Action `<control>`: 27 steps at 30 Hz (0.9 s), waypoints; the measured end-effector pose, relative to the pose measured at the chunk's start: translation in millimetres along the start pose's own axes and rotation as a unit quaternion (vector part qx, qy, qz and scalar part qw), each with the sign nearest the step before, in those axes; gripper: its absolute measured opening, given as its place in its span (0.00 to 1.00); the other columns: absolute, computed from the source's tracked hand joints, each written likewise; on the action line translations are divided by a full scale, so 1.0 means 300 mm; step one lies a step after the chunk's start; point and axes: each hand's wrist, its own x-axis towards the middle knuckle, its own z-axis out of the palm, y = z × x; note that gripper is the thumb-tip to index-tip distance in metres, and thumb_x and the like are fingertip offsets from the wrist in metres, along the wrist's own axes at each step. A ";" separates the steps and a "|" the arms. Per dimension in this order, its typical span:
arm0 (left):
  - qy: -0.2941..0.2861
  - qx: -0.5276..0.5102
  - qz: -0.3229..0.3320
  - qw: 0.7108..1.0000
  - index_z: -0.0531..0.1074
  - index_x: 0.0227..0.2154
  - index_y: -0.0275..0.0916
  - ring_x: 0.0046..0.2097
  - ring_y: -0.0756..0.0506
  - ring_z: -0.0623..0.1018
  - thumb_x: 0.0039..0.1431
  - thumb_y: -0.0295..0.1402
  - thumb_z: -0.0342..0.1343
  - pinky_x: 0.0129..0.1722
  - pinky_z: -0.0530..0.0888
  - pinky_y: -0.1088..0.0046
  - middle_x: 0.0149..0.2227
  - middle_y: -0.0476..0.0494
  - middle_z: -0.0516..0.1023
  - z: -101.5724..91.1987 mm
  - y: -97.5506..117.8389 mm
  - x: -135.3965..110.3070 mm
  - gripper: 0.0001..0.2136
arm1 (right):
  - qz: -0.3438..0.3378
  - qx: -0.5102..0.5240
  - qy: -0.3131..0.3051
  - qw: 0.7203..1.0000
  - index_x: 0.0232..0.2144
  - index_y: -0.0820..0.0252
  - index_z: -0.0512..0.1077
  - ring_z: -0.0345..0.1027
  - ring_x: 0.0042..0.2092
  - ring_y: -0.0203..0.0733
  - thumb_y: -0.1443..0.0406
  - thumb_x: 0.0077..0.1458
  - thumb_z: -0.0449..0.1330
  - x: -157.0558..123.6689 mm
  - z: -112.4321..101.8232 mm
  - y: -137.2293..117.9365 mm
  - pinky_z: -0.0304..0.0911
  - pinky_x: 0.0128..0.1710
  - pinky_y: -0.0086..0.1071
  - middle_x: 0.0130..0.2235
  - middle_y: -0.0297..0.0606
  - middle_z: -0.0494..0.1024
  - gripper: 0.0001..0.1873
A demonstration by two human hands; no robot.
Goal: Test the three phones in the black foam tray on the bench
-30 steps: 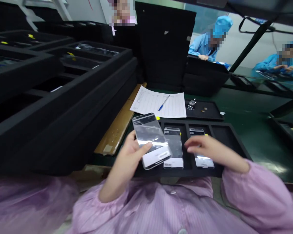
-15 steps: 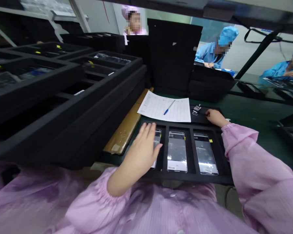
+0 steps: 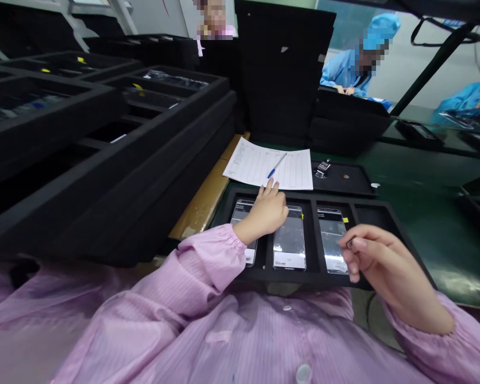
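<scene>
A black foam tray (image 3: 388, 224) lies in front of me with three phones in its slots: left phone (image 3: 240, 209), middle phone (image 3: 289, 240), right phone (image 3: 330, 237). Its rightmost slot holds nothing. My left hand (image 3: 266, 210) reaches over the left phone, with its fingers stretched forward to the near edge of a printed sheet (image 3: 256, 165) where a blue pen (image 3: 277, 166) lies. My right hand (image 3: 378, 261) hovers at the tray's right front, thumb and forefinger pinched on a small dark part (image 3: 350, 244).
Behind the phone tray, a small black tray (image 3: 356, 184) carries a metal clip (image 3: 323, 167) and a tiny piece (image 3: 346, 175). Stacked black foam trays (image 3: 104, 160) fill the left. A black panel (image 3: 284, 80) stands at the back. People in blue sit beyond the green table (image 3: 432, 186).
My left hand set its phone into the left slot, then moved forward to the sheet. My right hand reached to the small tray and came back pinching a small part.
</scene>
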 end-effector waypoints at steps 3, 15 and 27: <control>0.016 -0.095 0.016 0.995 0.68 0.48 0.36 0.69 0.34 0.62 0.65 0.32 0.45 0.65 0.61 0.47 0.59 0.28 0.71 -0.007 0.017 -0.017 0.13 | 0.023 0.053 0.015 0.998 0.23 0.58 0.80 0.59 0.21 0.33 0.58 0.46 0.69 0.000 0.018 0.049 0.58 0.15 0.26 0.23 0.38 0.73 0.10; -0.012 0.046 0.006 0.999 0.71 0.39 0.30 0.73 0.30 0.44 0.69 0.37 0.43 0.70 0.47 0.49 0.69 0.21 0.55 0.050 -0.018 0.032 0.15 | -0.008 0.137 0.071 0.988 0.34 0.60 0.83 0.67 0.29 0.31 0.58 0.44 0.74 0.046 -0.005 0.148 0.68 0.23 0.21 0.29 0.36 0.76 0.16; -0.121 -0.489 -0.121 0.855 0.72 0.43 0.40 0.35 0.45 0.79 0.47 0.28 0.66 0.27 0.73 0.74 0.39 0.44 0.80 -0.046 0.016 -0.049 0.19 | 0.027 0.134 0.047 0.989 0.30 0.58 0.67 0.79 0.29 0.41 0.56 0.45 0.74 -0.026 0.018 0.139 0.73 0.23 0.25 0.30 0.38 0.82 0.21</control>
